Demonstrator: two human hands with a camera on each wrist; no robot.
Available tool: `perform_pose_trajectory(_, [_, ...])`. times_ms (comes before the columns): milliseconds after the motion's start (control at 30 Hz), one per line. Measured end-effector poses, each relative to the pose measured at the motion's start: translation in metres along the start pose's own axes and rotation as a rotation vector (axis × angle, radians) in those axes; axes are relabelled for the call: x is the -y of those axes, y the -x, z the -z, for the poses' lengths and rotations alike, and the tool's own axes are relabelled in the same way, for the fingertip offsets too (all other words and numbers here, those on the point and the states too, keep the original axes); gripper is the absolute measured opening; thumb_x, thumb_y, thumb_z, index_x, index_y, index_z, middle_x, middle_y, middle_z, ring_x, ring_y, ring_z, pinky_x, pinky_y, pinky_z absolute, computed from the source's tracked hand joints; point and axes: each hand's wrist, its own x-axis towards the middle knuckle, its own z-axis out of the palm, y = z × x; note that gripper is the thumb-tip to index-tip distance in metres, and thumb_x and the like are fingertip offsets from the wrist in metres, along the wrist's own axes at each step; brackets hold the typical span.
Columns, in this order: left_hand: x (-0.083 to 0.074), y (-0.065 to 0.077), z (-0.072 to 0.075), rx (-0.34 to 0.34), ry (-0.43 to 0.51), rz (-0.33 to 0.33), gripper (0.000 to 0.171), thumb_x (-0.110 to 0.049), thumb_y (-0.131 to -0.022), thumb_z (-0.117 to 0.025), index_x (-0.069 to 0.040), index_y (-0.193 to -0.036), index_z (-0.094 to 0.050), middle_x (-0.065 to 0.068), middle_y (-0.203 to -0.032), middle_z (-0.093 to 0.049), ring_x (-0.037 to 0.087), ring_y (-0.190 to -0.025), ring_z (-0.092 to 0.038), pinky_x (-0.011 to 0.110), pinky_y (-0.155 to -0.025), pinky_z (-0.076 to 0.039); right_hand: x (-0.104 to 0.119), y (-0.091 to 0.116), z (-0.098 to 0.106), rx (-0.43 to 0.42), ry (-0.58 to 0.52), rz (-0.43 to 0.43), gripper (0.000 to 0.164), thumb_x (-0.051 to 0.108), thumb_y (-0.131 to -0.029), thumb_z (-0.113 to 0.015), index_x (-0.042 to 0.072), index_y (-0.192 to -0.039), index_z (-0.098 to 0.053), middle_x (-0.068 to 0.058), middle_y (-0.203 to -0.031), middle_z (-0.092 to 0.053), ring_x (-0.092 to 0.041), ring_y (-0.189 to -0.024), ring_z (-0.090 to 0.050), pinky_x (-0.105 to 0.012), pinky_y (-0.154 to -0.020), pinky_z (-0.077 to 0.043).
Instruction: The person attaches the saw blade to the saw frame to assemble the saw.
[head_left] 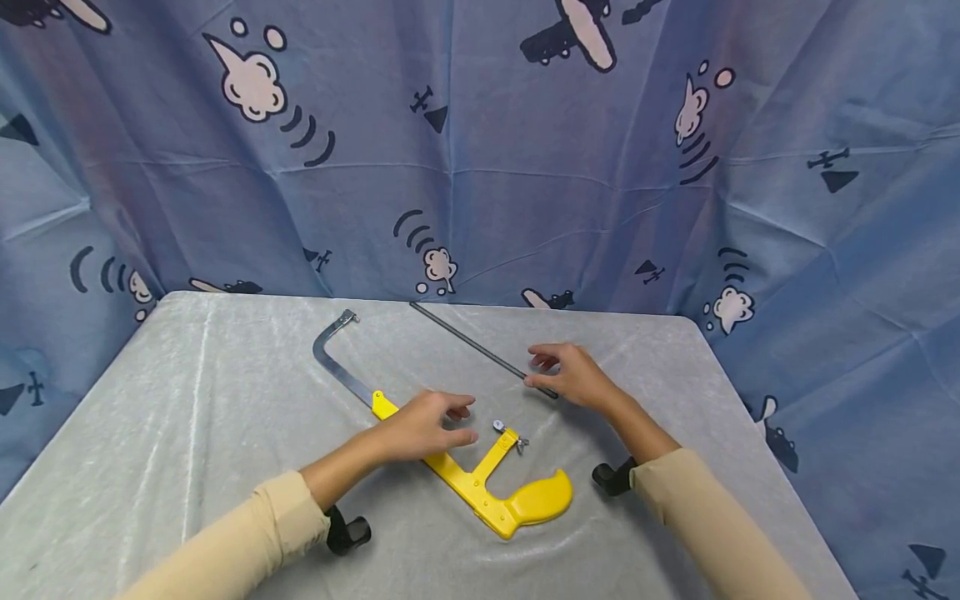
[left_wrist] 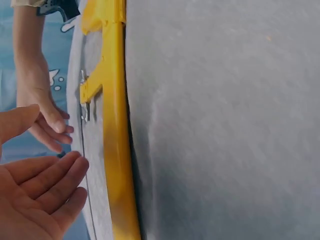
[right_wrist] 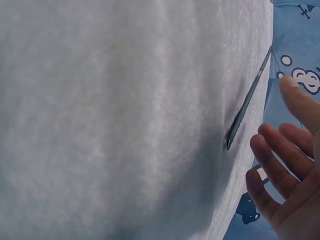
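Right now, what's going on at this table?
A person works over a grey-covered table with a yellow hacksaw frame and a loose saw blade lying apart from it. The left hand hovers open just over the frame's yellow bar, near the wing nut. The right hand is open at the blade's near end; the wrist view shows its fingers beside the blade, not closed on it. No blade is mounted in the frame.
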Motion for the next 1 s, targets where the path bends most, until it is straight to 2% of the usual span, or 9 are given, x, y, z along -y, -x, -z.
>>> perform_pose_trajectory(367, [-0.007,-0.007,-0.007,0.070,0.071,0.016,0.050,-0.020,-0.093,-0.069,0.008,-0.133,-0.057,0.013,-0.115,-0.070,0.020,-0.103,-0.067,0.032,-0.087,-0.054,-0.002,-0.004,-0.005,0.045,-0.007,-0.006,0.044,0.013,-0.087,-0.078,-0.005,-0.124,-0.064,-0.010,-0.102,-0.071,-0.023,-0.092,-0.065,-0.042,-0.084,-0.054])
perform_pose_trajectory(700, [-0.010,-0.010,-0.014,0.117,0.103,0.074,0.046,-0.021,-0.092,-0.071,0.007,-0.128,-0.061,0.007,-0.107,-0.073,0.014,-0.095,-0.067,0.028,-0.080,-0.055,-0.005,-0.008,-0.007,0.050,-0.033,-0.023,0.038,0.008,-0.087,-0.077,-0.006,-0.120,-0.066,-0.010,-0.100,-0.071,-0.023,-0.090,-0.066,-0.040,-0.082,-0.054])
perform_pose_trajectory(867, [-0.011,-0.009,-0.016,0.132,0.118,0.091,0.046,-0.020,-0.092,-0.072,0.007,-0.127,-0.062,0.007,-0.103,-0.074,0.010,-0.087,-0.065,0.025,-0.075,-0.053,-0.008,-0.011,-0.007,0.055,-0.038,-0.043,0.034,0.007,-0.086,-0.077,-0.006,-0.115,-0.068,-0.008,-0.094,-0.069,-0.019,-0.084,-0.063,-0.034,-0.077,-0.053])
perform_pose_trajectory(1000, [-0.011,-0.010,-0.019,0.136,0.128,0.101,0.045,-0.020,-0.091,-0.072,0.007,-0.127,-0.063,0.008,-0.102,-0.074,0.009,-0.084,-0.063,0.025,-0.073,-0.052,-0.010,-0.013,-0.008,0.064,-0.029,-0.023,0.027,0.007,-0.085,-0.077,-0.005,-0.108,-0.071,-0.006,-0.088,-0.068,-0.016,-0.079,-0.059,-0.030,-0.072,-0.050])
